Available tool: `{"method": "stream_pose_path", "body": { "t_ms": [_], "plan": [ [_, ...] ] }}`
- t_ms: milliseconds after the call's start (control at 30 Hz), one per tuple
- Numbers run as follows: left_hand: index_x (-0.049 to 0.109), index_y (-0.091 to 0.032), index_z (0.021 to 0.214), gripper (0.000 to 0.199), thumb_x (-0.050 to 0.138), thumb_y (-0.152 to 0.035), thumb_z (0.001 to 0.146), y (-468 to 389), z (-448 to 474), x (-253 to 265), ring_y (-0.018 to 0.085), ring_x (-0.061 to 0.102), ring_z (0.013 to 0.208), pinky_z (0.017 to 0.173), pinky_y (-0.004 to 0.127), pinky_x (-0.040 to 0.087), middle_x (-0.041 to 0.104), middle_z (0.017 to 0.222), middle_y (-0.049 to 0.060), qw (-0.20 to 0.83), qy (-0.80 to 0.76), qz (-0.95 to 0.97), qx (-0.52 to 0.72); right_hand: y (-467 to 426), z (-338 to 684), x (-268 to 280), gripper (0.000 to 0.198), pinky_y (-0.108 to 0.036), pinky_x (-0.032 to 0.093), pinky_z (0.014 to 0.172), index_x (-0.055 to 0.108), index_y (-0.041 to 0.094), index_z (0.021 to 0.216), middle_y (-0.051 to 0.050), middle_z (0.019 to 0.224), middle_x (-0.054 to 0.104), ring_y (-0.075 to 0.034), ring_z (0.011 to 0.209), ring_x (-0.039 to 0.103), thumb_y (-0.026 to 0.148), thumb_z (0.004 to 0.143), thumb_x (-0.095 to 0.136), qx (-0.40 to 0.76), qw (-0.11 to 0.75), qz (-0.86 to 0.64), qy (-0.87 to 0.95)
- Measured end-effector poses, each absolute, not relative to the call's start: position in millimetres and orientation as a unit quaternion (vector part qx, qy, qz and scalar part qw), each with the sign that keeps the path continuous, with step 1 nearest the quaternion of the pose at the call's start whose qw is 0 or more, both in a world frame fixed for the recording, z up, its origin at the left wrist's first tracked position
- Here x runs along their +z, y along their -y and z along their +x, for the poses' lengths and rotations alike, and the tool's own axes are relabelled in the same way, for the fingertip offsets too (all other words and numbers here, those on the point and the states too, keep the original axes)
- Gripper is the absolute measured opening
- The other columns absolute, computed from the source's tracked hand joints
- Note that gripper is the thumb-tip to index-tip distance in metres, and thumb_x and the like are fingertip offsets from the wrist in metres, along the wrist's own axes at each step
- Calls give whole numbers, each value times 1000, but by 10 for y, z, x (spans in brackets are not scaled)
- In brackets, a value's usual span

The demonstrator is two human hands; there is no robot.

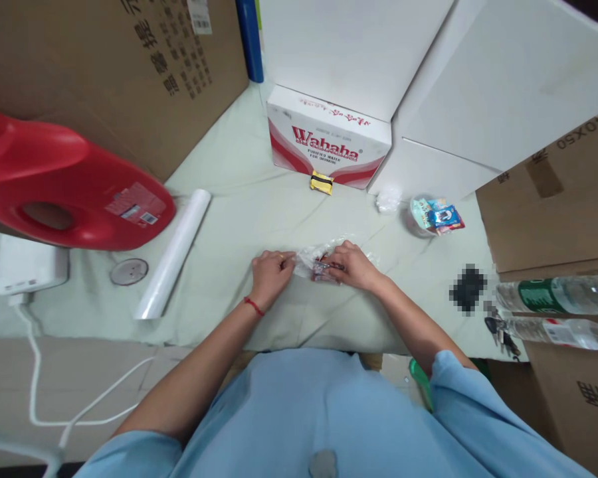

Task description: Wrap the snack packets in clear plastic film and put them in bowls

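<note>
A crinkled clear plastic bag (305, 259) lies on the cloth-covered table in front of me. My left hand (270, 277), a red string round its wrist, is closed with thumb and fingers pinching the bag's left edge. From the right, my right hand (355, 267) has its fingers curled on a small shiny packet (323, 271) with red and dark parts, which sits in or on the plastic. Its exact kind is hidden by the fingers and glare. Beyond the hands, a small yellow packet (321, 182) with a dark band rests against the Wahaha box (329, 143).
On the left are a red jug (94, 179), a white plastic roll (174, 255), a round disc (129, 271) and a white power block (30, 265). On the right stand a tub of small packets (418, 222), keys (501, 335) and clear bottles (573, 295). Cartons line the back.
</note>
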State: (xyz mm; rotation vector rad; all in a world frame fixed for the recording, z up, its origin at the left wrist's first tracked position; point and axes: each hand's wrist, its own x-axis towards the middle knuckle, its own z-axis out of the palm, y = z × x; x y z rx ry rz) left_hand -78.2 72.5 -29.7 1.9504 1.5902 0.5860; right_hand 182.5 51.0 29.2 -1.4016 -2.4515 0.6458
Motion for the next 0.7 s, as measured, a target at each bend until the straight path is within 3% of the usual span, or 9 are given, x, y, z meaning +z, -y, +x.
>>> {"method": "stream_pose_path", "body": {
  "t_ms": [100, 267, 367, 467, 500, 600, 700],
  "plan": [
    [80, -24, 87, 38, 51, -45, 100, -741, -731, -260, 29, 66, 97, 91, 43, 39, 80, 88, 7, 262, -604, 723, 207, -560, 1821, 214, 22, -35, 42, 87, 78, 20, 99, -6, 87, 71, -20, 84, 58, 30, 106, 59, 238, 151, -496, 822],
    [58, -23, 60, 52, 44, -49, 103, -789, -677, -249, 25, 61, 80, 79, 38, 36, 66, 64, 5, 240, -626, 713, 206, -562, 1854, 214, 31, -33, 39, 75, 73, 20, 87, -5, 80, 69, -20, 79, 57, 32, 108, 54, 226, 156, -594, 756],
    [53, -23, 58, 53, 42, -50, 103, -814, -651, -258, 24, 59, 75, 75, 37, 33, 60, 60, 4, 231, -638, 705, 207, -509, 1847, 300, 30, -36, 44, 87, 75, 21, 113, -9, 101, 71, -24, 95, 59, 48, 102, 66, 208, 182, -533, 799],
    [52, -23, 59, 53, 41, -50, 103, -821, -631, -261, 24, 59, 74, 74, 36, 32, 60, 60, 4, 225, -645, 700, 208, -446, 1797, 364, 63, -42, 43, 96, 66, 24, 138, -13, 125, 67, -31, 113, 54, 57, 87, 84, 185, 148, -461, 855],
    [51, -23, 59, 53, 40, -49, 104, -819, -627, -260, 24, 58, 74, 74, 36, 31, 60, 60, 4, 223, -647, 699, 208, -431, 1776, 367, 62, -43, 43, 96, 67, 25, 138, -13, 126, 66, -31, 114, 53, 55, 87, 84, 178, 131, -456, 862],
    [51, -24, 59, 52, 39, -49, 104, -809, -625, -259, 24, 58, 73, 74, 37, 32, 60, 60, 5, 219, -651, 697, 207, -424, 1728, 324, 28, -42, 41, 92, 76, 25, 120, -11, 115, 69, -28, 108, 52, 45, 101, 71, 172, 119, -468, 859],
    [51, -24, 60, 52, 39, -49, 104, -799, -630, -263, 24, 59, 75, 76, 37, 33, 61, 60, 5, 217, -650, 699, 205, -456, 1722, 240, 26, -40, 41, 92, 79, 22, 106, -10, 105, 69, -25, 100, 54, 39, 108, 59, 191, 156, -480, 842]
  ]
}}
